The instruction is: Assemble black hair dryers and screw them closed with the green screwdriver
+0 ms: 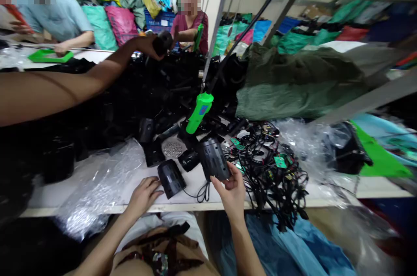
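My right hand grips a black slotted cylindrical housing, tilted and raised a little over the near part of the table. My left hand rests by the table edge, fingers stretched out towards a second black housing; I cannot tell whether the fingertips touch it. A thin black cable lies looped beside that second housing. Behind the two housings sits a round dish of small metal screws. Above them hangs a bright green electric screwdriver, its tip hidden among black parts.
Tangled black cables with small green circuit boards lie to the right. Bubble wrap covers the left front edge. Black parts heap up behind. Another person's arm reaches across from the left holding a black part. Two people stand opposite.
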The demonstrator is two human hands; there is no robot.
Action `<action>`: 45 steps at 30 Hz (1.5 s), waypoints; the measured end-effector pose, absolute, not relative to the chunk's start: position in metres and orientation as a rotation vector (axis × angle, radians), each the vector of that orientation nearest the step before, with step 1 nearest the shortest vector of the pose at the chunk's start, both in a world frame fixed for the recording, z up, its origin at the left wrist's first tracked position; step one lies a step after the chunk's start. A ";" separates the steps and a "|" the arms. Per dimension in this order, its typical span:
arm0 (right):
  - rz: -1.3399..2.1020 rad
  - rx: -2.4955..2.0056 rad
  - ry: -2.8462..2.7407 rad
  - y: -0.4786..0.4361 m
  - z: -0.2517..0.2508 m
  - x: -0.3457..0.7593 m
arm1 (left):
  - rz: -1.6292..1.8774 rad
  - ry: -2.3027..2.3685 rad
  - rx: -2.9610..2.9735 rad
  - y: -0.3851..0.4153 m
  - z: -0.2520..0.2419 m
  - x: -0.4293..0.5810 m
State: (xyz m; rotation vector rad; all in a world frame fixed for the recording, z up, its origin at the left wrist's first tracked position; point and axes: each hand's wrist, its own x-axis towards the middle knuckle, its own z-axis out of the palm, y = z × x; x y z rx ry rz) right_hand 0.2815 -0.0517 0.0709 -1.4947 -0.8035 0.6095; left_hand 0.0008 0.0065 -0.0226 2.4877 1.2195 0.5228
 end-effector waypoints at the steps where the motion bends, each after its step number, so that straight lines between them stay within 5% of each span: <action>1: 0.654 -1.458 -0.820 -0.050 0.071 0.276 | 0.512 1.218 2.474 0.005 -0.021 0.002; 16: 1.164 -1.153 -1.053 -0.013 0.071 0.206 | 0.563 1.371 2.249 -0.016 -0.017 0.019; 45: 1.179 -1.088 -1.220 0.063 0.098 0.162 | 0.528 1.417 2.193 -0.017 -0.019 0.018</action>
